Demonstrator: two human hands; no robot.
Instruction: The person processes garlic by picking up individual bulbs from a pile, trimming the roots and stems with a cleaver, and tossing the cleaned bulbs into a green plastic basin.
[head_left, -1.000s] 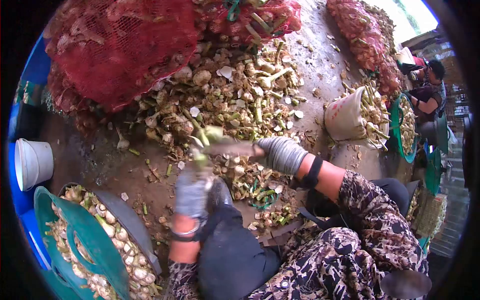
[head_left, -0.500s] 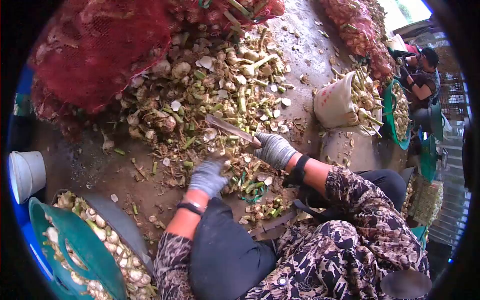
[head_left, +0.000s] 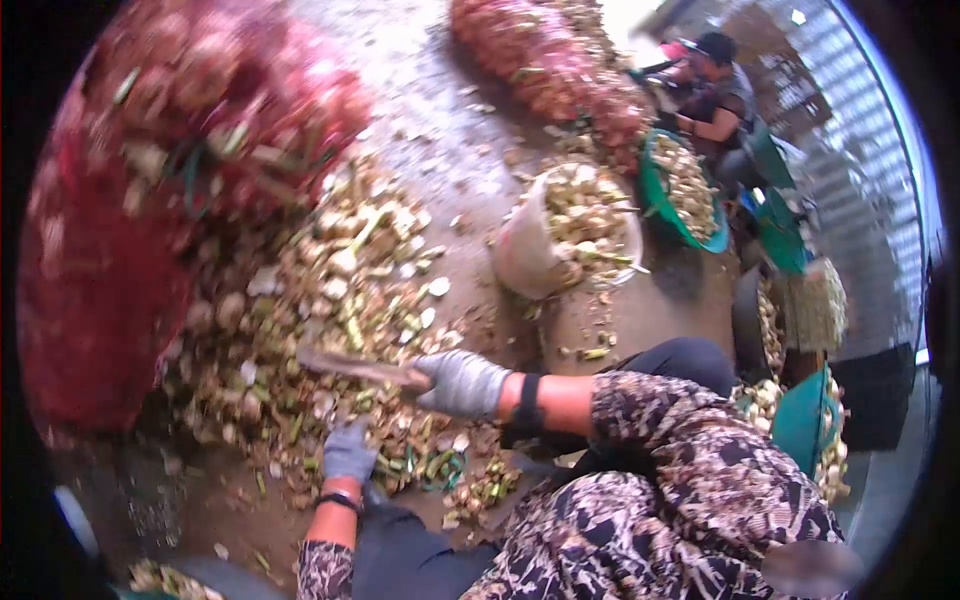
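Note:
My right hand (head_left: 460,384), in a grey knitted glove, is wrapped round the handle of a knife (head_left: 350,366). Its long dull blade points left above a heap of garlic bulbs (head_left: 345,262), cut stalks and peelings. Lower down, my left hand (head_left: 349,455), gloved the same way, reaches to the near edge of the heap. Its fingers are blurred against the scraps, and whether they hold anything is not visible.
Red mesh sacks of garlic (head_left: 105,300) stand at the left, with another sack (head_left: 550,60) farther back. A white bucket (head_left: 520,250) and a green basket (head_left: 655,195) hold garlic. Another person (head_left: 715,100) sits at the back right. A green tub (head_left: 800,425) is near my right side.
The view has swung right, so the scene sits farther left. My right hand still grips the knife, its blade now more level. My left hand has moved, now lower beside the heap.

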